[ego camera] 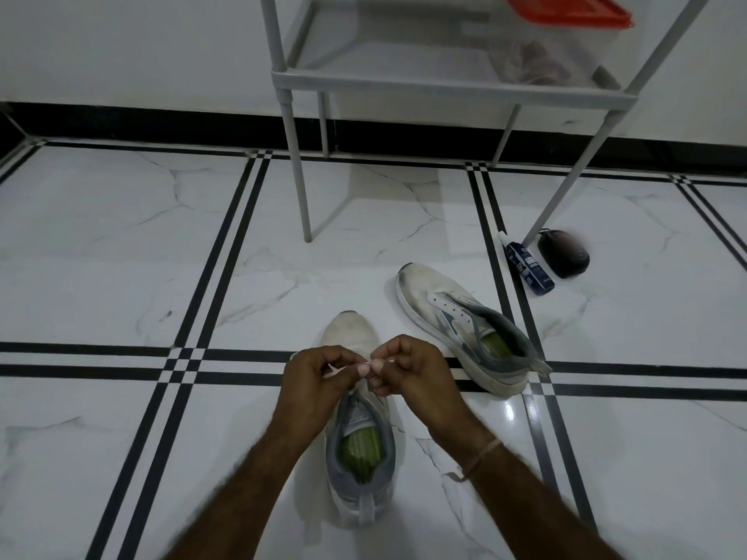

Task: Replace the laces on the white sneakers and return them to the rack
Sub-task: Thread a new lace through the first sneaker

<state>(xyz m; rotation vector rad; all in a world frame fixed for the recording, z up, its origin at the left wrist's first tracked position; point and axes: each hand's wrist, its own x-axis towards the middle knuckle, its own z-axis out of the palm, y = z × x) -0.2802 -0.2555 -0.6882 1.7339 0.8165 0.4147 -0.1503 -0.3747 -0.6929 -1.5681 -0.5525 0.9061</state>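
A white sneaker with a grey collar and green insole stands on the floor right below me, toe pointing away. Over its lace area my left hand and my right hand meet, both pinching a thin white lace between fingertips. The eyelets underneath are hidden by my fingers. The second white sneaker lies to the right, turned a little, with bare eyelets and no lace in it.
A grey metal rack stands against the far wall, its legs on the floor ahead. A clear box with a red lid sits on its shelf. A blue bottle and a dark round object lie by the right leg.
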